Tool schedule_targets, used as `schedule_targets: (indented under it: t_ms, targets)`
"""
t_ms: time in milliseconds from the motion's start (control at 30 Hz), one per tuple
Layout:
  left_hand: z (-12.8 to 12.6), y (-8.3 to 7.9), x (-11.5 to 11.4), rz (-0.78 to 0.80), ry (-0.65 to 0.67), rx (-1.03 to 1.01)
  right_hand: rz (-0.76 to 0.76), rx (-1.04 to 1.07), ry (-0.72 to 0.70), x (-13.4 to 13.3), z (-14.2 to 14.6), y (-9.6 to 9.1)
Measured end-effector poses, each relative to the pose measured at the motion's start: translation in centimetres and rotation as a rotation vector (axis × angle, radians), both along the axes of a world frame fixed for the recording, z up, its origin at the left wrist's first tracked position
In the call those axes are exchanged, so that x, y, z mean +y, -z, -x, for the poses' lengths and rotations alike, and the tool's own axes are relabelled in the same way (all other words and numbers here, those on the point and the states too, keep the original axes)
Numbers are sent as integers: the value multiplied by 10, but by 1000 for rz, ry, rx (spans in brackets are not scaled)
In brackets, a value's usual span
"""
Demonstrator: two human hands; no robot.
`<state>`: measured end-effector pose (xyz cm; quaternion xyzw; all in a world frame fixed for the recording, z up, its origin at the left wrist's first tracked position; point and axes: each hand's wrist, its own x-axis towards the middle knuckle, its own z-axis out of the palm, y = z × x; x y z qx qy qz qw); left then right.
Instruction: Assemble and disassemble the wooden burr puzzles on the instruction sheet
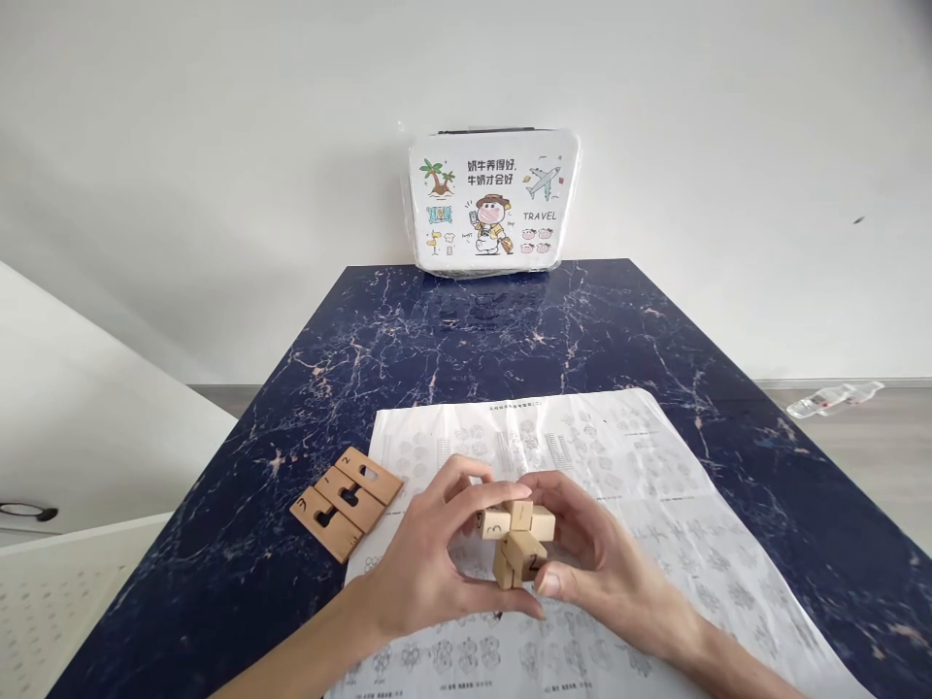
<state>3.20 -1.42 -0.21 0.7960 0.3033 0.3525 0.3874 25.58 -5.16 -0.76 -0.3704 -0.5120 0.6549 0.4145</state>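
Note:
Between my two hands sits a wooden burr puzzle [520, 547] made of interlocked blocks, with handwritten numbers on several faces. My left hand [429, 544] curves round its left side, fingers over the top and thumb below. From the right, my right hand [601, 553] closes on it, its thumb beside the block marked 2. The puzzle is above a printed instruction sheet [684, 505] covered in small assembly diagrams. Left of the sheet lie flat wooden pieces [346, 500] numbered 3, 1 and 2, with cut-out slots. My fingers hide the puzzle's back and part of its sides.
A white cartoon-printed case [496, 202] in clear plastic stands at the back of the dark blue marbled table [473, 349], against the wall. On the floor at right lies a clear plastic item [835, 398]. White furniture [65, 592] is at lower left.

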Motion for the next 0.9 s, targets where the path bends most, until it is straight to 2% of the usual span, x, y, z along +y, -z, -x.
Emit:
schedule_targets:
  t_ms: [100,267,433,500,667,900]
  targets:
    - [0,1,1,57,71,-80,-106,-49,0,-3,-2,1]
    - [1,1,1,136,48,-149,-319,-260,17,-3,-4,1]
    - [-1,-3,2,140,44,-153,-520,-421,56,0,-5,1]
    - [-1,-3,2,134,48,-147,-502,-432,39,1,-5,0]
    - [-1,-4,2,151,85,-149,-276,-383,-94,2,-5,-7]
    - [-1,-4,2,173,67,-134,-114,-235,-91,1,-4,-6]
